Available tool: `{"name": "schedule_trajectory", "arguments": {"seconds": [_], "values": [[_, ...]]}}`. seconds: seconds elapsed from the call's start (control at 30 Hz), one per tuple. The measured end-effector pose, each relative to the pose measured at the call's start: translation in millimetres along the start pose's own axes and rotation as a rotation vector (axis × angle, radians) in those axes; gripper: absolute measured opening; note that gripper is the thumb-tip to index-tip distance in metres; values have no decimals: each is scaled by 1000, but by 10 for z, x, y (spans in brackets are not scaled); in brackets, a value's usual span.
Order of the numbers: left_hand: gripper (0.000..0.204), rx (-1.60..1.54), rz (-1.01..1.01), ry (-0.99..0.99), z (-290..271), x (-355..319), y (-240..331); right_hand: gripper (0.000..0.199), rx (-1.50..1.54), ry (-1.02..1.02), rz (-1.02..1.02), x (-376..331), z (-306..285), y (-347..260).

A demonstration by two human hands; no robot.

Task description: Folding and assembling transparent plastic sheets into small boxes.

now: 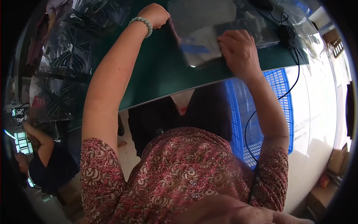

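Observation:
A clear, glossy plastic bag (201, 26) lies at the far middle of the dark green table (149, 74), and it reflects light and part of a hand. My left hand (152, 15), with a beaded bracelet on its wrist, is closed in a fist at the bag's left edge; its fingertips are mostly hidden. At the bag's near right part, my right hand (240, 52) has curled fingers closed on the plastic. More layers of clear plastic (266, 39) lie flat just beyond and right of that hand.
Clear bags with dark coiled cables (72, 56) cover the table's left side. A black box-shaped device (288, 34) with a hanging cord sits at the right. Below the table edge stands a blue plastic crate (281, 84). Another person (50, 160) is at the far left.

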State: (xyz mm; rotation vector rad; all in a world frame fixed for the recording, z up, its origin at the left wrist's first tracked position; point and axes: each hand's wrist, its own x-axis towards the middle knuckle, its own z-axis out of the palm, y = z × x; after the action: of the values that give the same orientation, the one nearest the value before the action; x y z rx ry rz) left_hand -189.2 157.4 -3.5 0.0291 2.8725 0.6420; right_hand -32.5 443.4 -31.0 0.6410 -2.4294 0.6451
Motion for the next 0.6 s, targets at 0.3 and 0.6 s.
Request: {"name": "schedule_trajectory", "arguments": {"seconds": [0.3, 0.6], "values": [[25, -107, -95, -27, -88, 203, -167, 17, -15, 13, -20, 23, 19, -53], [27, -86, -83, -69, -185, 37, -91, 16, -10, 31, -50, 39, -6, -95]]}}
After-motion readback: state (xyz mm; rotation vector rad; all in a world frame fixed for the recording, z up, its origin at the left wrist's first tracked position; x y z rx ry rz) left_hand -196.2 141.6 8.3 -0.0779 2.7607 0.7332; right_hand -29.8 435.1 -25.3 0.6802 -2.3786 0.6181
